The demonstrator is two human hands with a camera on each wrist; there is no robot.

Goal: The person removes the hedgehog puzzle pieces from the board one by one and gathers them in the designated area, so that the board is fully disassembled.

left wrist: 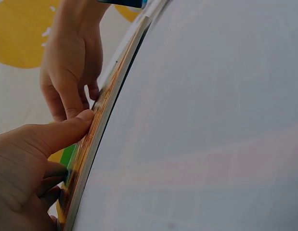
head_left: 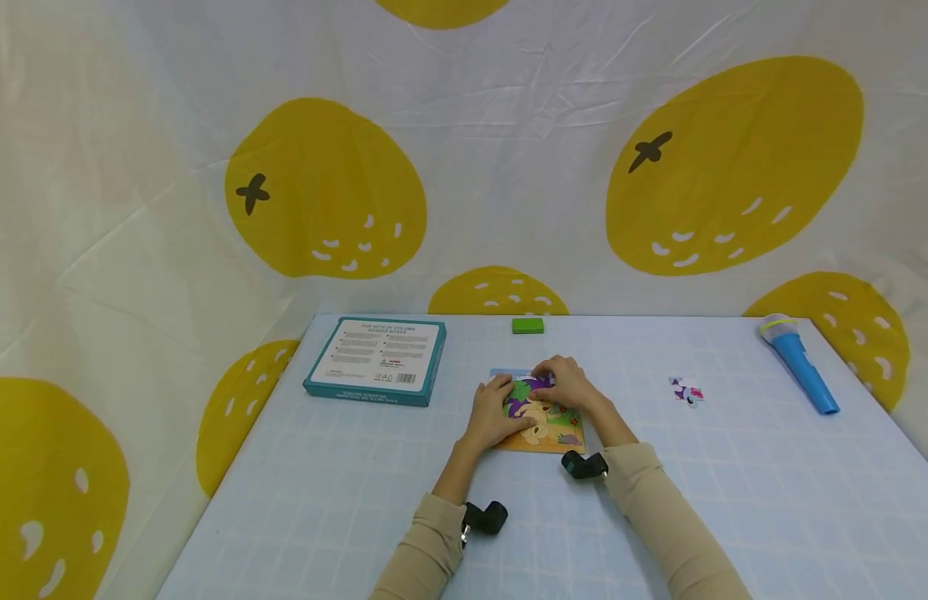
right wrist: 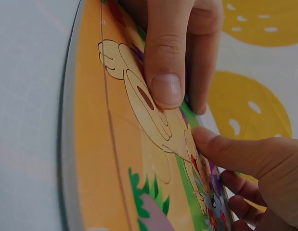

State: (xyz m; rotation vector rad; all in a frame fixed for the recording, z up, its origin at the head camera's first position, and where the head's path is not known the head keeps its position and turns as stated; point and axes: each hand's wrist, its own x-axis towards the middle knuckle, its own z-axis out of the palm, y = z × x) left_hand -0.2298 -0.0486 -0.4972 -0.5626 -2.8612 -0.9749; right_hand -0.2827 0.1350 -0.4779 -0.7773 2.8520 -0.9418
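A colourful cartoon jigsaw puzzle (head_left: 556, 440) in a flat tray lies on the table, with an orange lower border and a pale bear-like figure (right wrist: 139, 101). My left hand (head_left: 491, 417) rests over its left side. Its thumb (right wrist: 166, 89) lies straight across the figure and the other fingers reach the upper left. My right hand (head_left: 572, 385) is at the upper right of the puzzle, its thumb (right wrist: 213, 140) touching the picture and its fingers bent around a purple part. Whether it pinches a loose piece there I cannot tell.
A teal and white box (head_left: 377, 358) lies at the back left, and a green block (head_left: 527, 326) near the back edge. To the right are a few small puzzle pieces (head_left: 686, 392) and a blue toy microphone (head_left: 801, 365). A fruit-patterned cloth (head_left: 509, 192) hangs behind the table.
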